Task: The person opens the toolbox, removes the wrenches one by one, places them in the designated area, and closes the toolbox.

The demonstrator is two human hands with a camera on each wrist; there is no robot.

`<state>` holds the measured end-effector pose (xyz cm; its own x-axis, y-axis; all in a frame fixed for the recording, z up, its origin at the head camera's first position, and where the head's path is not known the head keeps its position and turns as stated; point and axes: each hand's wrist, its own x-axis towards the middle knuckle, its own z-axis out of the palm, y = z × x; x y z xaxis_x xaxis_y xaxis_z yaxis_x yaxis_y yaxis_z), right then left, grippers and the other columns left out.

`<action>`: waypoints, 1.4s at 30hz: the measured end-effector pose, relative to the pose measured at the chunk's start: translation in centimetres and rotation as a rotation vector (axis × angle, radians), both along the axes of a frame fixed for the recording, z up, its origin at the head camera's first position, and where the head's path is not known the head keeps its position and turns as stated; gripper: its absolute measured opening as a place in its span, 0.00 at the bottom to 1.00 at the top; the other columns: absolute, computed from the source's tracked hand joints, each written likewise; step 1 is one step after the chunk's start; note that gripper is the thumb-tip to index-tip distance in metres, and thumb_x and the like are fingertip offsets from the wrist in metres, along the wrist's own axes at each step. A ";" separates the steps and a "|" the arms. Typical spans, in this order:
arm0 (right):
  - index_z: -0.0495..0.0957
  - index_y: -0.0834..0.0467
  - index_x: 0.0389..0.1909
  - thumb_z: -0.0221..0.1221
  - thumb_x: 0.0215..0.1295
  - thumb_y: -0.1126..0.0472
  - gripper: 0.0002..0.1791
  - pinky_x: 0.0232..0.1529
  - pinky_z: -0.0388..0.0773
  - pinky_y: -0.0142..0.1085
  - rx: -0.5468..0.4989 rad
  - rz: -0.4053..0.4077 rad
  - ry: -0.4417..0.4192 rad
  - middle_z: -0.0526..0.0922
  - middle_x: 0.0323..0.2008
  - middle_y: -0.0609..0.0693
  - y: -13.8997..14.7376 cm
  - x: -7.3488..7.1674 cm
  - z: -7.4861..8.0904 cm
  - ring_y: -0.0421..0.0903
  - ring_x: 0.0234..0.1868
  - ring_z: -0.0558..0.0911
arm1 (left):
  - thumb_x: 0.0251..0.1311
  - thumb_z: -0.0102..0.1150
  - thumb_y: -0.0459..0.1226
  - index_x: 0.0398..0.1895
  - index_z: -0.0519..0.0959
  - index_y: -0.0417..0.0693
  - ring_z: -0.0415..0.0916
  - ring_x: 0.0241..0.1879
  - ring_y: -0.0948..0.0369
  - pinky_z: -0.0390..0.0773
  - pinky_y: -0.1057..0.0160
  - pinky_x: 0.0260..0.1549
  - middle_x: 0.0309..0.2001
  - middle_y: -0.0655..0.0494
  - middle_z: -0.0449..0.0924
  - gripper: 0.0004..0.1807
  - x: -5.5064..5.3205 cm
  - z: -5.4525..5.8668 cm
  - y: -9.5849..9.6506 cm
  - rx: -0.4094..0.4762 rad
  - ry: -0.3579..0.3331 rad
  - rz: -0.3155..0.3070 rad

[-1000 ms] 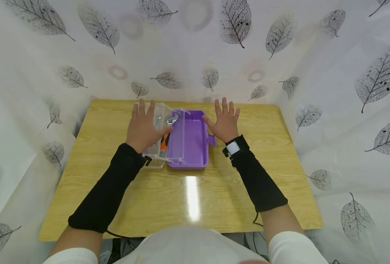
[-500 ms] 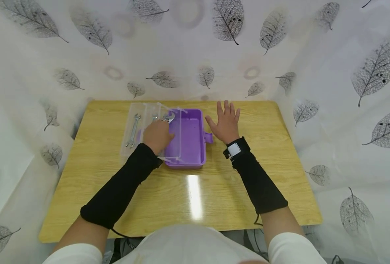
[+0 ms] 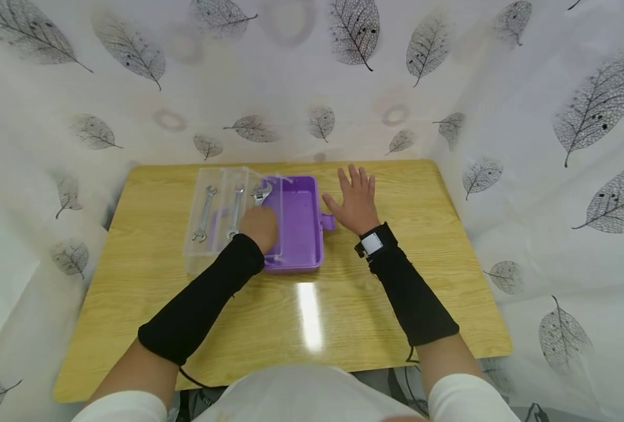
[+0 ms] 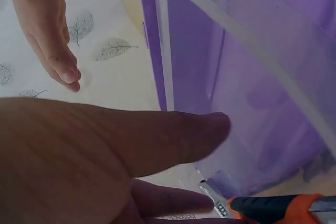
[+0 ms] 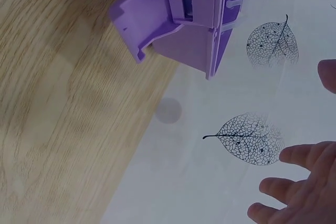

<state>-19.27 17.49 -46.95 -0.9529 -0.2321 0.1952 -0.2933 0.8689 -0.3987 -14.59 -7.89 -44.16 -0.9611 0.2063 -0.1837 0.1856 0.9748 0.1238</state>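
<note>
A purple toolbox [image 3: 301,228] stands with its clear stepped trays [image 3: 192,228] swung out to the left. My left hand [image 3: 260,226] reaches down into the tray nearest the box, over an adjustable wrench [image 3: 261,193] whose steel head shows beyond the knuckles. In the left wrist view the thumb [image 4: 184,135] points straight out, and the fingertips are right at the wrench's black-and-orange handle [image 4: 262,209]. Two open-ended wrenches, one left [image 3: 204,214] and one middle [image 3: 236,211], lie in the other compartments. Right of the box, my right hand [image 3: 358,205] is held with fingers spread, holding nothing.
The purple latch [image 5: 149,19] sticks out from the box's right side, close to the right hand. A wooden table [image 3: 396,305] carries everything. Leaf-printed white curtain [image 3: 312,76] borders its back and sides. Cables [image 3: 190,378] run from the sleeves at the front edge.
My left hand first lifted off the left of the trays, then moved right and down to the adjustable wrench, uncovering the open-ended wrenches. The right hand stays spread beside the box.
</note>
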 end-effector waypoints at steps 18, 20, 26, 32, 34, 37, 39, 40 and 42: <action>0.52 0.54 0.83 0.48 0.77 0.32 0.45 0.77 0.36 0.68 0.162 -0.140 0.049 0.49 0.82 0.61 1.0 -2.2 1.2 0.68 0.81 0.46 | 0.70 0.49 0.31 0.61 0.68 0.23 0.81 0.39 0.39 0.86 0.45 0.38 0.51 0.27 0.73 0.21 -1.5 -2.4 -0.9 0.110 -0.013 0.027; 0.52 0.53 0.83 0.47 0.77 0.31 0.45 0.78 0.34 0.67 0.163 -0.182 0.038 0.49 0.82 0.61 1.5 -3.2 0.8 0.69 0.81 0.46 | 0.66 0.54 0.32 0.62 0.66 0.23 0.81 0.36 0.39 0.85 0.44 0.36 0.51 0.27 0.72 0.25 -1.6 -2.4 -1.1 0.148 -0.006 0.048; 0.46 0.50 0.85 0.40 0.76 0.27 0.47 0.79 0.26 0.61 0.151 -0.217 -0.001 0.43 0.84 0.59 3.3 -6.2 -0.7 0.66 0.82 0.41 | 0.62 0.61 0.34 0.64 0.65 0.22 0.80 0.38 0.36 0.84 0.42 0.38 0.51 0.27 0.73 0.32 -2.2 -2.1 -1.5 0.226 0.018 0.120; 0.51 0.57 0.83 0.46 0.79 0.36 0.43 0.79 0.32 0.64 0.104 -0.190 -0.034 0.48 0.82 0.63 2.4 -5.6 0.6 0.67 0.81 0.45 | 0.67 0.50 0.31 0.57 0.69 0.24 0.78 0.44 0.37 0.81 0.40 0.44 0.46 0.30 0.76 0.19 -2.9 -1.6 -2.5 0.367 -0.041 0.152; 0.51 0.56 0.83 0.46 0.79 0.36 0.43 0.79 0.32 0.63 0.114 -0.197 -0.046 0.48 0.82 0.62 2.4 -5.5 0.5 0.66 0.82 0.45 | 0.69 0.45 0.30 0.56 0.70 0.26 0.77 0.44 0.39 0.79 0.42 0.46 0.45 0.31 0.76 0.18 -3.0 -1.4 -2.9 0.428 -0.067 0.148; 0.51 0.56 0.83 0.46 0.79 0.36 0.42 0.79 0.32 0.62 0.102 -0.202 -0.046 0.48 0.82 0.62 2.3 -5.3 0.4 0.65 0.82 0.45 | 0.70 0.40 0.29 0.60 0.70 0.28 0.75 0.43 0.41 0.77 0.45 0.44 0.47 0.33 0.76 0.19 -3.0 -0.9 -3.3 0.550 -0.113 0.162; 0.51 0.57 0.83 0.47 0.79 0.37 0.42 0.80 0.31 0.62 0.068 -0.195 -0.044 0.48 0.82 0.62 2.2 -5.0 0.4 0.65 0.82 0.45 | 0.71 0.40 0.28 0.67 0.68 0.29 0.76 0.46 0.42 0.77 0.45 0.47 0.52 0.32 0.76 0.23 -2.9 -0.8 -3.4 0.619 -0.100 0.185; 0.51 0.58 0.83 0.47 0.79 0.38 0.42 0.80 0.31 0.62 0.045 -0.188 -0.049 0.48 0.82 0.62 2.0 -4.7 0.6 0.65 0.82 0.45 | 0.72 0.39 0.28 0.70 0.66 0.31 0.76 0.48 0.42 0.77 0.46 0.48 0.55 0.32 0.75 0.25 -2.7 -0.7 -3.3 0.661 -0.093 0.202; 0.51 0.59 0.83 0.48 0.79 0.39 0.42 0.80 0.30 0.60 -0.010 -0.164 -0.063 0.48 0.82 0.63 1.6 -4.2 0.9 0.64 0.82 0.44 | 0.73 0.40 0.28 0.76 0.60 0.33 0.75 0.56 0.41 0.76 0.45 0.56 0.62 0.32 0.72 0.29 -2.4 -0.3 -3.0 0.739 -0.055 0.218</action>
